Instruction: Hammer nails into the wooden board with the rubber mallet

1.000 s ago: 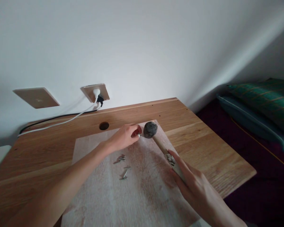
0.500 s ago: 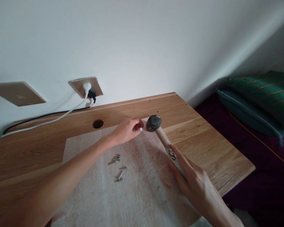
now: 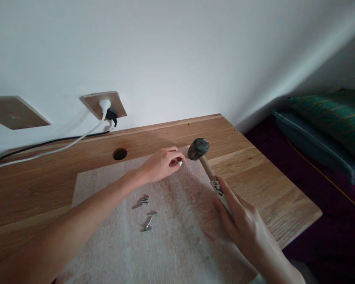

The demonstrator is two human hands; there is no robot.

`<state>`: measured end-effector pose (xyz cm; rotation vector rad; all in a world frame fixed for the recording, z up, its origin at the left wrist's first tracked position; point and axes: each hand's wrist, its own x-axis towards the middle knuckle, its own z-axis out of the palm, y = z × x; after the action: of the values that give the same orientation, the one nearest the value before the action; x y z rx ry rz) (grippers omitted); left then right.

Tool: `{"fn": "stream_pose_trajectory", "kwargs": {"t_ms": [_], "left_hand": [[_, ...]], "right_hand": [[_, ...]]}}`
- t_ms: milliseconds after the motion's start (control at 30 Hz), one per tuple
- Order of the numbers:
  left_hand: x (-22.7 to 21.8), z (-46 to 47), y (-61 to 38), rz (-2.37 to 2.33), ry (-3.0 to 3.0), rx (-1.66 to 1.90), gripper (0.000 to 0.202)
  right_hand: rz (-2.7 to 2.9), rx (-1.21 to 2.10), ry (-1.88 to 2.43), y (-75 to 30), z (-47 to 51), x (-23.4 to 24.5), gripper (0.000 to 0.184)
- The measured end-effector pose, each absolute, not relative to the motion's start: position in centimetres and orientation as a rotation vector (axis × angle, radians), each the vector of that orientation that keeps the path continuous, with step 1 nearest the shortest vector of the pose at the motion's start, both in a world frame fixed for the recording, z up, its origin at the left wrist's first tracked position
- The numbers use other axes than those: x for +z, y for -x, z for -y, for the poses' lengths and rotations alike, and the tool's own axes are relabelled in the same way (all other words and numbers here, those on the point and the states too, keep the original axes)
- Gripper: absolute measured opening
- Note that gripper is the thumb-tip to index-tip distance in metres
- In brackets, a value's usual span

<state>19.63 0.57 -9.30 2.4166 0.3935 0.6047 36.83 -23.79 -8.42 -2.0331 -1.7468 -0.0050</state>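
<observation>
- Right hand grips the hammer handle.
- Left hand pinches a small white piece just beside the hammerhead.
- Screws lie near the left wrist.

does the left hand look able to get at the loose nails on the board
Probably yes: the nails lie uncovered on the board just short of the left hand, nothing between; but its fingertips pinch a small pale piece.

Bedroom: desk beside pillows
</observation>
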Motion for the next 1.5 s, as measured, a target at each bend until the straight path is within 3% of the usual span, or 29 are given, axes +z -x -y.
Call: {"fn": "stream_pose_trajectory", "kwargs": {"t_ms": [467,1500], "left_hand": [[-9.62,0.02,-19.43,-0.433,-2.358,0.656,0.01],[-10.12,-0.03,-19.4,-0.325,-2.554,0.686,0.021]], "right_hand": [[1.707,0.05,2.033,-36.55,24.07,-8.42,0.055],[1.707,0.052,2.047,-36.22,23.96,-7.98,0.054]]}}
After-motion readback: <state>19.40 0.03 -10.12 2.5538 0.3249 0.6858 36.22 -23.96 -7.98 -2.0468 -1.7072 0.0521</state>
